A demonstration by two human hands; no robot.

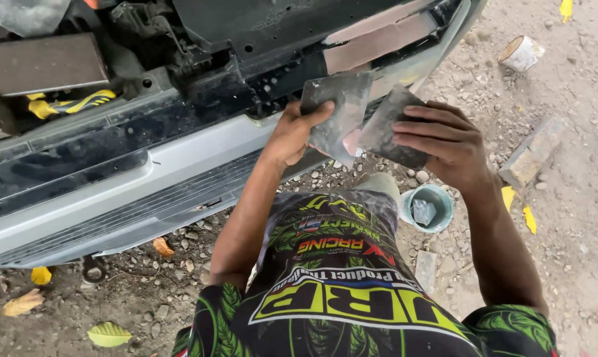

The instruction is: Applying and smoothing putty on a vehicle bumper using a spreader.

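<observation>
Nearest the camera were the person's bent knees in patterned green and black shorts, and just beyond them a small round tub stood on the gravel ground with a grey lump of filler in it. Above that the right hand lay spread flat over a dark, smeared spreader plate, its fingers stretched across the top face and pressing it down rather than curled round it. Just beside it the left hand gripped a second metal plate, thumb across the front and the other fingers hidden behind, so the hold looked firm though how far they wrapped could not be told. The two plates met edge to edge with a pinkish dab of filler at the join. To do this well, it seemed wise to keep the left plate steady and draw the other across it in even, flat strokes so the filler mixed without spilling onto the stones. Farther off ran the grey car bumper, with a pale filled patch on it, and a tipped tin can lay well apart on the ground.
</observation>
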